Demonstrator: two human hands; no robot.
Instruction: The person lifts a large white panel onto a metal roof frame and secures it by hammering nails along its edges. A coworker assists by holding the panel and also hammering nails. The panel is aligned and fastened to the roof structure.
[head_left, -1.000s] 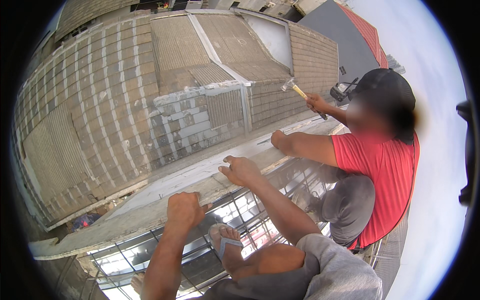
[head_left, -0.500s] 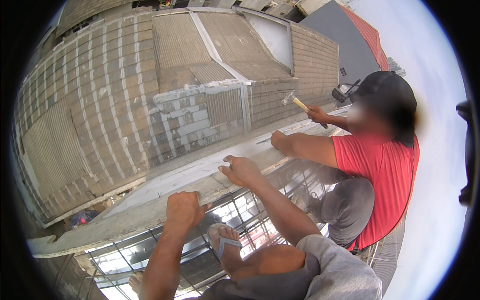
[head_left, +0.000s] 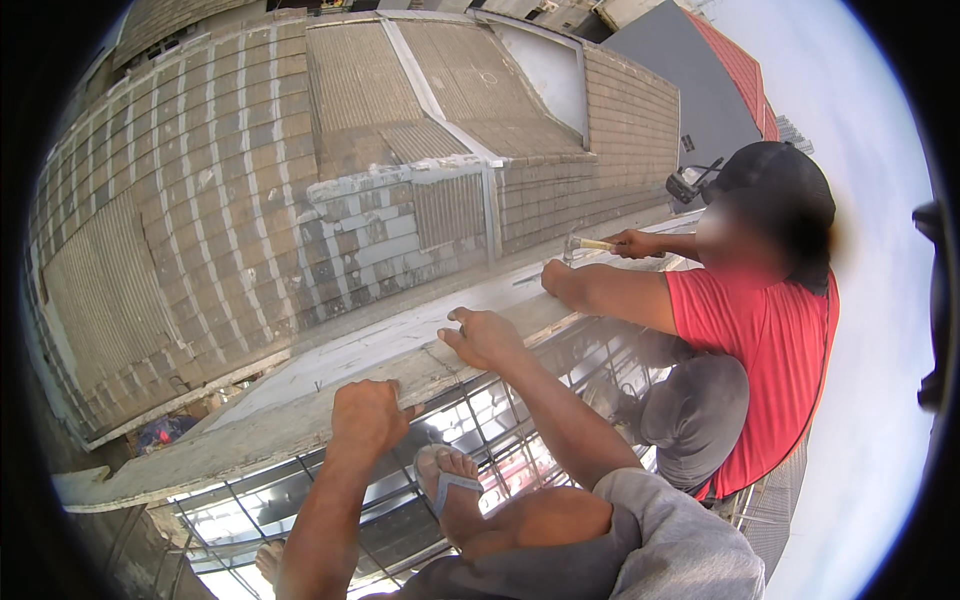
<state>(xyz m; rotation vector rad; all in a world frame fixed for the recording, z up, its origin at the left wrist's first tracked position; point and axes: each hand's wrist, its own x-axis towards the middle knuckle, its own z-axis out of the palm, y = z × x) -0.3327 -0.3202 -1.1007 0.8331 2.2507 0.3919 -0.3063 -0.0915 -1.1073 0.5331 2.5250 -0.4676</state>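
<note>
A long pale, rough ledge (head_left: 250, 445) runs diagonally in front of me, its material hard to tell. My left hand (head_left: 370, 415) is closed over it, knuckles up, the thumb pointing right. Farther right, my right hand (head_left: 483, 340) grips the same ledge with bent fingers; its thumb and forefinger show at the left, the other fingertips are hidden. Beside me a person in a red shirt (head_left: 760, 360) swings a hammer (head_left: 590, 244) with a light handle. That person's other hand (head_left: 556, 277) rests at the ledge near the hammer head, seemingly holding a thin rod (head_left: 527, 280).
Below my arms lies a grid of dark steel bars (head_left: 375, 530) with bright gaps. My sandalled foot (head_left: 450, 485) rests on it. Beyond the ledge, a lower tiled roof (head_left: 220, 200) spreads out. The co-worker's bent knee (head_left: 700, 400) is close to my right arm.
The co-worker's hammer has come down from a raised position to near the thin rod at the ledge. My two hands have stayed in place.
</note>
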